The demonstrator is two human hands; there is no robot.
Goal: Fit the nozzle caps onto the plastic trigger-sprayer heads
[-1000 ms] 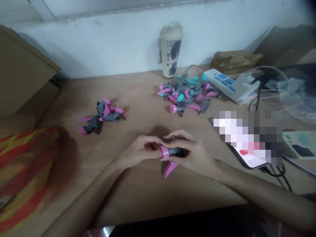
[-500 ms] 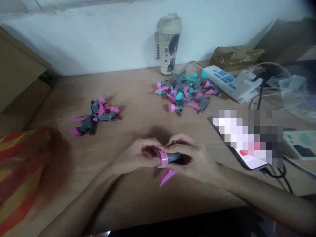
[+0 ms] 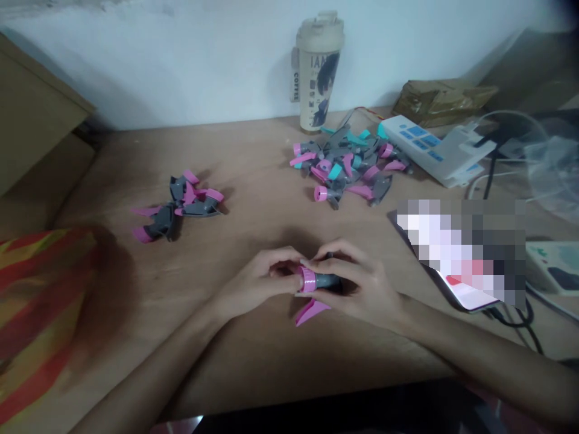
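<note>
Between my hands is a grey and pink trigger spray head (image 3: 326, 281), lying sideways with its pink collar toward the left and its pink trigger pointing down toward me. My right hand (image 3: 362, 280) is closed around the grey body, its fingertips reaching the collar. The thumb and fingers of my left hand (image 3: 266, 280) close on the open end of the collar; whether something small sits between them is hidden. A small group of pink and grey spray heads (image 3: 199, 207) lies to the left. Farther back is a larger pile of spray heads (image 3: 335, 172) in pink, turquoise and grey.
A coffee tumbler (image 3: 320, 78) stands against the wall. To the right are a white power strip (image 3: 414, 144), a taped cardboard package (image 3: 441, 99), and a phone (image 3: 474, 295) with a cable, its screen blurred out. A red-and-yellow striped bag (image 3: 45, 319) is at left, beside cardboard (image 3: 40, 108).
The whole view has shifted slightly. Both hands keep their grip on the spray head at its collar and body, with little other movement visible.
</note>
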